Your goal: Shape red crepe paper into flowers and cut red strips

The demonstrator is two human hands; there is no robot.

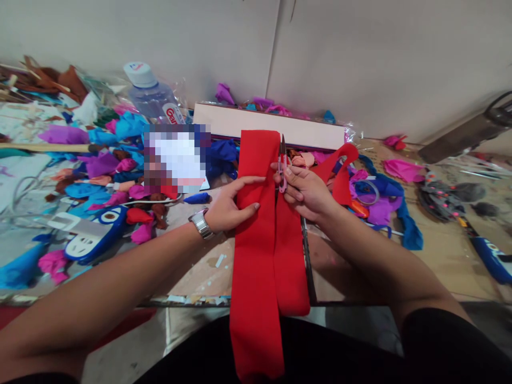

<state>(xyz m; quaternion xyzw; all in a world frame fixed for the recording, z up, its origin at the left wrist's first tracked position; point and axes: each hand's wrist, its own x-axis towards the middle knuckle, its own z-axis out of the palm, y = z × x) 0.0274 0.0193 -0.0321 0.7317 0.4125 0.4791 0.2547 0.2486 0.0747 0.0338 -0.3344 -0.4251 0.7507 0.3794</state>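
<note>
A long red fabric strip (256,256) runs from the worktable down over its front edge towards my lap. My left hand (238,205), with a watch (201,224) on the wrist, lies on the strip with thumb and fingers apart, resting on the cloth. In my right hand (306,192) is a pair of small pink-handled scissors (282,173), blades pointing away from me along the strip's right edge. To the right of a slit or edge hangs a second red length (292,256). Another red piece (340,165) curls beyond my right hand.
Behind the fabric lies a long pale box (272,125). A plastic bottle (150,96) stands back left. Colourful fabric scraps (100,165) and a blue-and-white tool (96,234) cover the left side. On the right are a teal strip (412,229) and a grey fuzzy bundle (438,197).
</note>
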